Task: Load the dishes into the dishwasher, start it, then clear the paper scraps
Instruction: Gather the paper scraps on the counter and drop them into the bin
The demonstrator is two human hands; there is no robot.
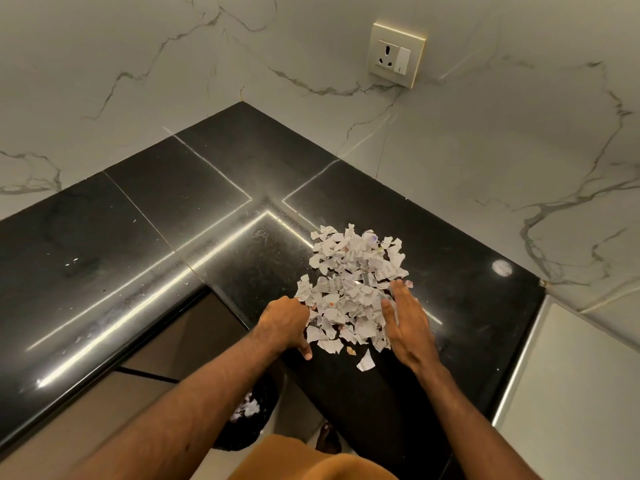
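Observation:
A heap of torn white paper scraps (351,289) with printed text lies on the black stone counter (156,237), near its front edge. My left hand (285,322) rests against the heap's left side, its fingers curved in toward the scraps and its thumb on the counter. My right hand (407,322) lies flat against the heap's right side with straight fingers. One loose scrap (366,362) sits apart, closer to me. No dishwasher or dishes are in view.
A black bin (247,415) with some scraps inside stands on the floor below the counter's inner corner. Marble walls close the counter at the back and right, with a wall socket (394,53). A pale surface (571,393) adjoins the counter on the right.

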